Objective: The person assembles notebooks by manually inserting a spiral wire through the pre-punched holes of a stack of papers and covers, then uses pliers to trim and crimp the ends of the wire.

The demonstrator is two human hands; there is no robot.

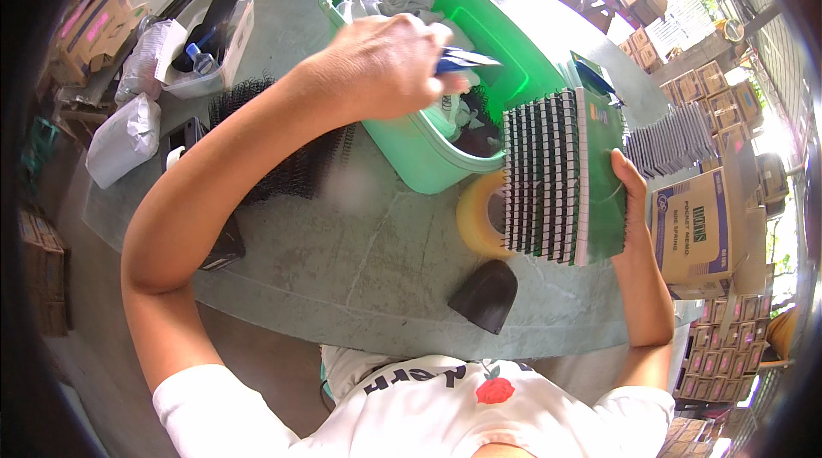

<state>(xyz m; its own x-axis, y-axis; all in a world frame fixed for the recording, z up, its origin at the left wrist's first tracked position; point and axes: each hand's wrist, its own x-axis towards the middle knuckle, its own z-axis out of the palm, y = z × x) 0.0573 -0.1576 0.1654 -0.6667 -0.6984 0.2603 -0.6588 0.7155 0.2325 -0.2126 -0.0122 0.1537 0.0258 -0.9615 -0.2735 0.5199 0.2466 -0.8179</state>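
Note:
My left hand (390,64) is raised over a green plastic tub (411,154), its fingers closed. From them sticks out a thin blue and silvery thing with a pointed end (469,59), blurred, whose kind I cannot make out. At the right, my right hand (632,193) grips a stack of spiral-bound notebooks (561,180) with green covers, the thumb on the outer cover. They are held upright on edge, wire spines toward the left. Crumpled plastic and dark wire coils (479,128) lie in the tub, partly hidden by my hand.
A yellow tape roll (475,218) and a dark curved piece (486,295) lie on the grey table (368,278). More black coils (295,163) and a clear box (227,56) are at the left. A row of pads (672,141) and a cardboard box (698,227) stand right.

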